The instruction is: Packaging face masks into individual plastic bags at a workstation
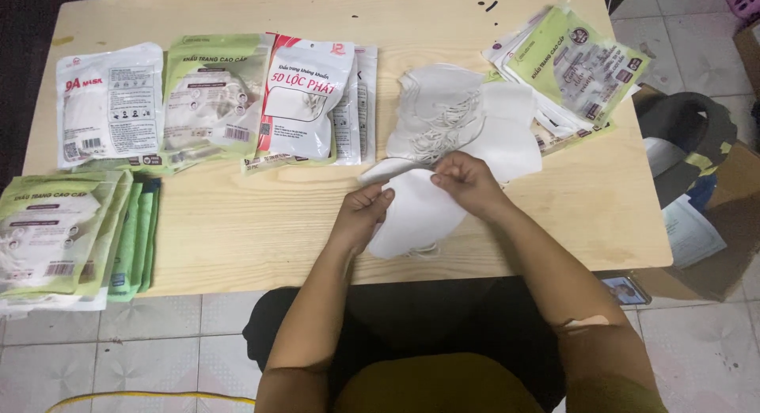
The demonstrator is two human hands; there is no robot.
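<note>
My left hand (pixel 362 214) and my right hand (pixel 467 182) pinch the top edge of a small stack of white face masks (pixel 413 215) lying near the front of the light wooden table (pixel 253 223). Both hands are closed on the masks, left hand at the left end, right hand at the upper right. Just behind them sits a loose heap of white masks (pixel 455 120) with tangled ear loops.
Filled mask packets (pixel 214 100) lie in a row at the back left. A pile of green-edged packets (pixel 63 235) overhangs the front left corner. Empty flat packets (pixel 574 65) are fanned at the back right. A dark bag (pixel 685 140) and papers sit on the tiled floor at right.
</note>
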